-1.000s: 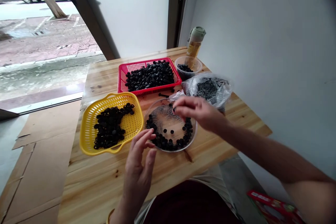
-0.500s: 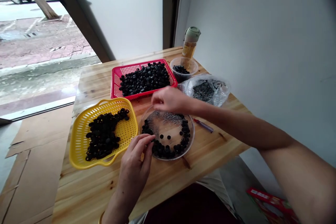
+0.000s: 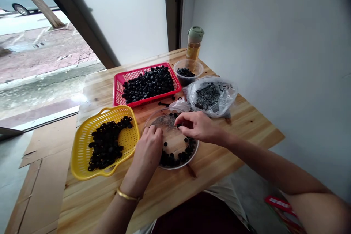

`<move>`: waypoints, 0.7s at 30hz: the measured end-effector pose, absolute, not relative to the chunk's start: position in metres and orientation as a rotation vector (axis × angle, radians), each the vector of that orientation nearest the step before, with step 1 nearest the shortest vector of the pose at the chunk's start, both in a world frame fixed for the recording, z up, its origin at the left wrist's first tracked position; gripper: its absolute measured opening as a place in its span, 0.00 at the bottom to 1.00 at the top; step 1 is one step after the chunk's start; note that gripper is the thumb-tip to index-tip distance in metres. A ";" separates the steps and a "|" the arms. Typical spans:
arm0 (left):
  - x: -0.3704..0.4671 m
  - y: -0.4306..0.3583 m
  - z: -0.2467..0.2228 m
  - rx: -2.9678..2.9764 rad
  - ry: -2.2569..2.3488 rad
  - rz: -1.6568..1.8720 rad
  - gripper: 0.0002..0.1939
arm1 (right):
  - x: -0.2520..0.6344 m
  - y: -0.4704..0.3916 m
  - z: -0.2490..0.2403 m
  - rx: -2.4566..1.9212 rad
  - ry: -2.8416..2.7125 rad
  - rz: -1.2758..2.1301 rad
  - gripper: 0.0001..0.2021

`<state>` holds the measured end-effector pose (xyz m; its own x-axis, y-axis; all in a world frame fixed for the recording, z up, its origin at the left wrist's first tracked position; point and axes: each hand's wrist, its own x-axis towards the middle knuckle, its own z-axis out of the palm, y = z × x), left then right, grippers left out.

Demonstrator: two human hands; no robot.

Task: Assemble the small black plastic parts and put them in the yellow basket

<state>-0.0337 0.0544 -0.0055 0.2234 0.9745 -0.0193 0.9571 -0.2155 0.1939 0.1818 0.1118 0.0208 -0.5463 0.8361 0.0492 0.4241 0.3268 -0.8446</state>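
A clear round tray (image 3: 175,168) holds small black round pieces (image 3: 178,158) along its near side and thin metal pins (image 3: 164,120) at its far side. Over the tray's left rim, my left hand (image 3: 150,144) is closed with its fingers bent downward; whatever lies under the fingertips is hidden. My right hand (image 3: 199,127) reaches in from the right and pinches a small black piece between thumb and forefinger above the pins. A few single black pieces lie on the tray floor between the hands.
Left stands a yellow basket (image 3: 79,157) of black rings and discs. Behind are a red basket (image 3: 117,87) of black pieces, a clear tub (image 3: 175,66), a drink bottle (image 3: 195,40) and a plastic bag (image 3: 229,98) of dark metal pins. A white wall rises on the right.
My right hand has come back from beside the red basket, down into the tray. My left hand has moved forward over the tray's left side, its fingers turned down. The view has shifted slightly.
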 end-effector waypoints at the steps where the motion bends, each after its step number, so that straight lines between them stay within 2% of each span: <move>1: -0.030 0.061 -0.007 2.310 1.872 0.069 0.12 | 0.188 0.109 0.021 -1.092 -2.013 1.170 0.08; 7: -0.015 0.079 -0.010 2.259 1.834 -0.027 0.08 | 0.209 0.086 0.016 -1.064 -1.690 1.390 0.08; 13: 0.001 0.090 -0.009 2.263 1.767 -0.056 0.11 | 0.215 0.073 0.010 -1.039 -1.634 1.441 0.07; 17: 0.003 0.099 -0.010 2.269 1.692 -0.109 0.08 | 0.217 0.068 0.009 -1.041 -1.595 1.463 0.08; 21: -0.001 0.095 -0.011 2.259 1.715 -0.120 0.09 | 0.219 0.065 0.007 -1.082 -1.582 1.456 0.08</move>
<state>-0.0009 0.0950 -0.0109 0.2828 0.9271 -0.2459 0.9523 -0.2408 0.1873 0.2193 0.0646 0.0066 -0.3903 0.9201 -0.0334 0.1096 0.0104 -0.9939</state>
